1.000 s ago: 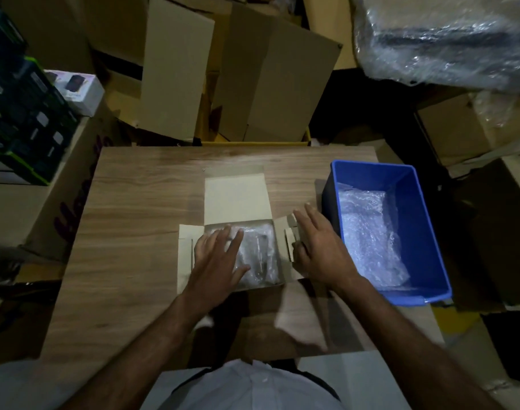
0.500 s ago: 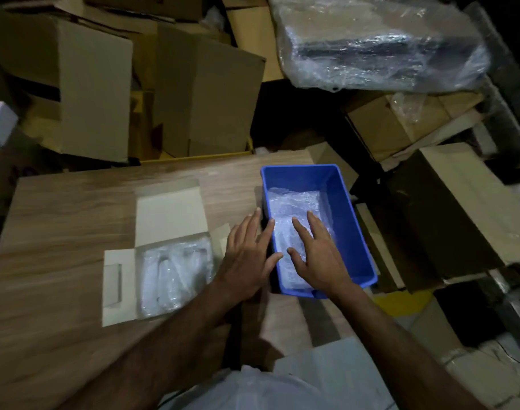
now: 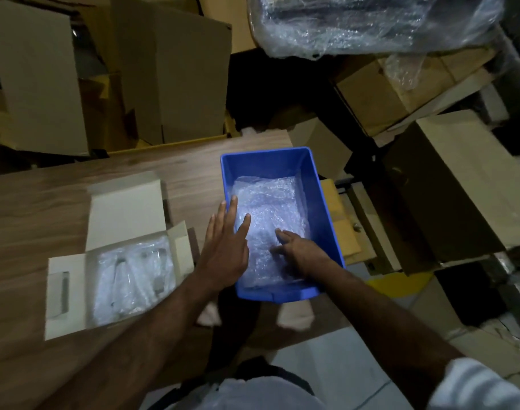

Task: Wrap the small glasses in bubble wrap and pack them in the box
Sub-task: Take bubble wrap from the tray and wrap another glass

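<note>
Over the blue plastic bin [image 3: 326, 202] on the wooden desk [image 3: 45, 202], the left hand [image 3: 226, 250] lies flat with its grip spread; the right hand [image 3: 300, 253] pinches the clear bubble wrap [image 3: 267, 202] inside.

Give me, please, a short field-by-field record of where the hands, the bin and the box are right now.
left hand: open, fingers straight, over the bin's left wall
right hand: inside the bin, fingers curled on the bubble wrap
blue bin: on the table, near its right edge
white box: open, left of the bin, wrapped items inside
</note>
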Tool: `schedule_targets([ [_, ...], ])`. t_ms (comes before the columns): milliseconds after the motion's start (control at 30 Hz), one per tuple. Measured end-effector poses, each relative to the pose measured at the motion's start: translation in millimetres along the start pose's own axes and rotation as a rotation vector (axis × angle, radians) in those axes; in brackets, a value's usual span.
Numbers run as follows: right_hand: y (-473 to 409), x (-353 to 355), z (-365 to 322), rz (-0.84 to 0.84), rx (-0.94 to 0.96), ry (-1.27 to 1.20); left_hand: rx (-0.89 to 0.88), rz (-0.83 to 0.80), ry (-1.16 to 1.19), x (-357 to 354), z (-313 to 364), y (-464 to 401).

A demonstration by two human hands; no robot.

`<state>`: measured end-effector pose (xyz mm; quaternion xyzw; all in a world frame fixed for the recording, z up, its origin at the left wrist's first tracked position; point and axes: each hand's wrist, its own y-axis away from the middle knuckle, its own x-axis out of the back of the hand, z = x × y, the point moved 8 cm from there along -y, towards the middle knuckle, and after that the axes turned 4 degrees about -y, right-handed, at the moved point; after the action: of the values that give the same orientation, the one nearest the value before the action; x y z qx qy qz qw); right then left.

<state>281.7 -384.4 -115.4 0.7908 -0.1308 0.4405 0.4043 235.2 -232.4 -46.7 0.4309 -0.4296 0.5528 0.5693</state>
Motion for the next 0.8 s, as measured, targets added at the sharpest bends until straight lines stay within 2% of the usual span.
schedule_targets([
  [100,-1.0,3.5,-0.5,0.112,0.098,0.060,-0.007,0.016,0.011,-0.4,-0.5,1.4],
  [200,-6.4,-1.3,3.9,0.086,0.083,-0.008,-0.003,0.020,0.020,-0.1,0.3,1.2],
  [267,-3.0,7.7,-3.6,0.108,0.148,0.102,0.004,0.015,0.018,0.4,1.3,0.8],
  [400,24.5,45.1,4.2,0.419,0.025,-0.144,0.008,-0.033,0.027,3.3,1.4,-0.4],
  [500,41.5,58.2,3.9,0.587,0.043,-0.196,-0.044,-0.108,0.007,4.2,-0.1,0.6],
  [667,65.8,96.4,-8.6,0.765,0.061,-0.299,-0.089,-0.120,-0.046,6.3,2.0,1.5],
  [800,82.9,119.0,-21.7,0.856,0.100,-0.345,-0.001,-0.073,-0.051,8.2,10.9,-17.1],
])
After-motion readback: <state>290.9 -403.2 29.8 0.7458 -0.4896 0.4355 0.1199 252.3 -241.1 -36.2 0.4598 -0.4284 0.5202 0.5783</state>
